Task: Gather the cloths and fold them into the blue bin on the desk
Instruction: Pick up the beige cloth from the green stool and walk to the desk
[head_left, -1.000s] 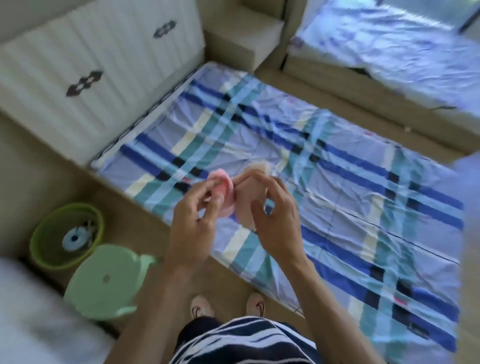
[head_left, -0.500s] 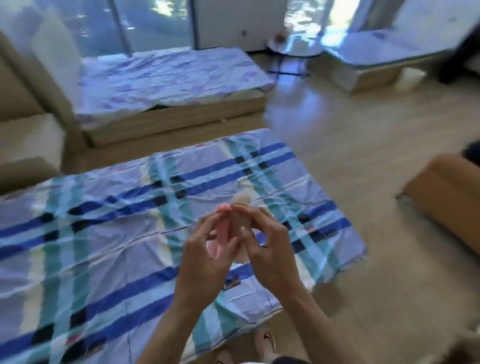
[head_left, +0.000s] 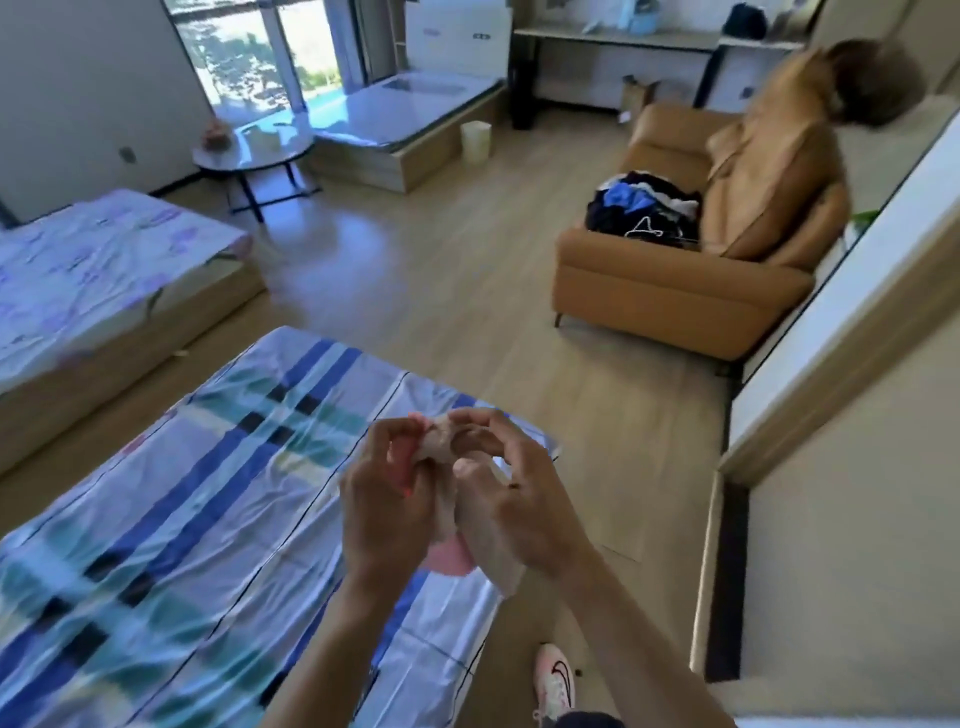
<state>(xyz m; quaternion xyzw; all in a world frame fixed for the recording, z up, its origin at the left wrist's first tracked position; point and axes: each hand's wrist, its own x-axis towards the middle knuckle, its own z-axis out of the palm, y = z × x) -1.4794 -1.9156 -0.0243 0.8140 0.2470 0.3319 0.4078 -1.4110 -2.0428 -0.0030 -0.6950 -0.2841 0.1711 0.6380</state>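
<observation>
My left hand and right hand are raised close together, fingers curled, both pinching a small beige cloth bunched between them. A pink cloth shows just under it, caught in the same hold. Both look light, soft and limp. I judge they will sag and slip unless pinched at a corner or edge, thumb against fingertips. Below my hands lies a bed with a striped sheet. Far beyond my right hand, a pile of clothes sits on a tan sofa. Farther still stands the table; what it carries is too small to tell.
</observation>
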